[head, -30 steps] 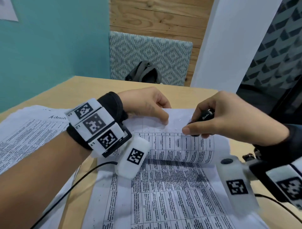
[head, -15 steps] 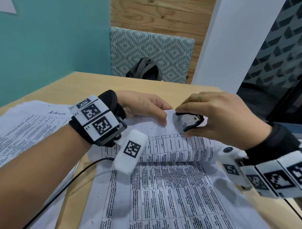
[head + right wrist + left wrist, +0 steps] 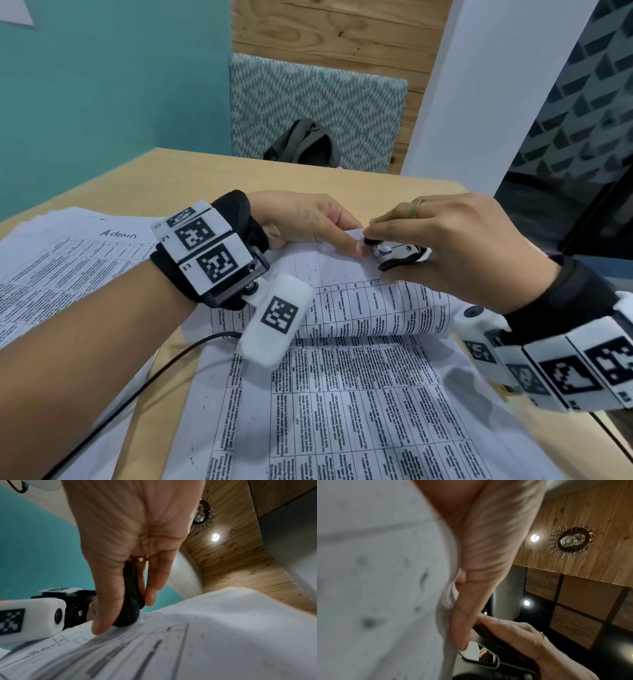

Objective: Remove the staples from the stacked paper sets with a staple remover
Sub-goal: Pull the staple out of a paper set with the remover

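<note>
The small black and silver metal staple remover point(image 3: 397, 255) sits on the far top edge of the folded-over white paper set printed with tables of black words point(image 3: 359, 308). The right hand point(image 3: 459, 246) holds it, with the pointer finger curled over the top and the thumb on the near side, so the tool is pinched between them. A gold ring point(image 3: 417, 207) is on one finger of that hand. In the right wrist view the black tool point(image 3: 131, 597) pokes down between the fingers and touches the paper point(image 3: 205, 635).

Just to the left of the tool, the left hand point(image 3: 301, 219) holds the same top edge of the paper. Its fingers are curled over the edge, and its thumb tip touches the front end of the tool. In the left wrist view the paper point(image 3: 376, 588) is tucked between the thumb and the fingers point(image 3: 488, 547), so this hand is pinching the sheet.

The top part of the paper set is bent up and over, and the rest lies flat on the light wooden table point(image 3: 191, 181) below both hands. Under the left arm, off to the left, lies another white printed paper with "Admin" handwritten on it point(image 3: 68, 260). A thin black cable point(image 3: 144, 387) runs over the table under the left wrist.

Past both hands, beyond the far table edge, stands a seat with a grey and white zigzag cushion point(image 3: 315, 99), and a dark grey bag point(image 3: 303, 144) rests against it.
</note>
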The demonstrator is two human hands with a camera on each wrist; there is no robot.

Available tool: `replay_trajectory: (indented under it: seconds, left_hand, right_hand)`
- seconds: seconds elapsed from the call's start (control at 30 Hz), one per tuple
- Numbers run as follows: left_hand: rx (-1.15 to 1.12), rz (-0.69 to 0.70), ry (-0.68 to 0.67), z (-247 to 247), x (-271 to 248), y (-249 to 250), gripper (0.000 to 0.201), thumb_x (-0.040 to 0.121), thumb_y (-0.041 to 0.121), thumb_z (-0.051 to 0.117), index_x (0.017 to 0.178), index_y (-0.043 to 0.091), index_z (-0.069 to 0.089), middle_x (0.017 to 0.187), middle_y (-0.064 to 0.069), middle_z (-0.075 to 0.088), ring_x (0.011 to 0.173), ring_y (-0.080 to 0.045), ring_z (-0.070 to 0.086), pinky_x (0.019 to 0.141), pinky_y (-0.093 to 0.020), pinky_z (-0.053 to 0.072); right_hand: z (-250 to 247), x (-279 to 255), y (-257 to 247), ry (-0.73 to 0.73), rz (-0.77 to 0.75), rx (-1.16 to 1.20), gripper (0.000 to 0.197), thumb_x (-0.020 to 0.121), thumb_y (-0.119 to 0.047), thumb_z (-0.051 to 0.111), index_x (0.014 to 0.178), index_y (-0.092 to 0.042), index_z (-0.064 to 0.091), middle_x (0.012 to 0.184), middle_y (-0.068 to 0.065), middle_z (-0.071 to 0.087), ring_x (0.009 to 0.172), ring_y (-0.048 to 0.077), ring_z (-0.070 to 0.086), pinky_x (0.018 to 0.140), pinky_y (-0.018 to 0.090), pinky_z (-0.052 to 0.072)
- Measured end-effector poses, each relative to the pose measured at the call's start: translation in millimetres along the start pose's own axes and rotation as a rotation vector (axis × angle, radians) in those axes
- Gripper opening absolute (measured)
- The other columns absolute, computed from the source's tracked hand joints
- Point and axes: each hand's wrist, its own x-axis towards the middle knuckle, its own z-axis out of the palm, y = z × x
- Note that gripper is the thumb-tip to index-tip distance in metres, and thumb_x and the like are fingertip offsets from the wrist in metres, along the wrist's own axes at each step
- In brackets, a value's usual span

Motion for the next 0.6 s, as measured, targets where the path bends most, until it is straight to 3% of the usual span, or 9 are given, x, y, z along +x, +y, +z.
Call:
replay_trajectory:
  seconds: [0.17, 0.3, 0.6]
  left_hand:
    - [-0.017, 0.010, -0.018, -1.5, 2.1, -3.2, 0.024, 0.080, 0.002, 0.058, 0.102, -0.007, 0.063, 0.084, -0.001, 0.073, 0.077, -0.004, 0.066, 0.070, -0.011, 0.049]
    - [-0.011, 0.028, -0.035, -2.5, 4.1, -6.6, 0.032, 0.073, 0.006, 0.061, 0.103, -0.007, 0.063, 0.092, -0.005, 0.071, 0.084, -0.006, 0.065, 0.078, -0.012, 0.049]
    - [0.017, 0.021, -0.036, -5.6, 4.5, -6.3, 0.027, 0.078, 0.007, 0.061, 0.103, -0.004, 0.065, 0.098, -0.011, 0.071, 0.088, -0.010, 0.064, 0.083, -0.016, 0.051]
  right_hand:
    - [4.6, -1.0, 2.2, -0.011, -0.026, -0.033, 0.027, 0.061, -0.031, 0.072, 0.083, -0.015, 0.075, 0.078, -0.002, 0.072, 0.061, 0.023, 0.066, 0.046, 0.035, 0.051]
    - [5.6, -0.5, 3.2, -0.047, -0.041, -0.040, 0.021, 0.067, -0.030, 0.069, 0.081, -0.016, 0.074, 0.073, -0.001, 0.069, 0.061, 0.025, 0.063, 0.047, 0.034, 0.050]
    - [-0.4, 0.0, 2.0, -0.048, -0.025, -0.040, 0.021, 0.070, -0.034, 0.068, 0.081, -0.017, 0.074, 0.071, -0.003, 0.069, 0.060, 0.023, 0.064, 0.046, 0.030, 0.048]
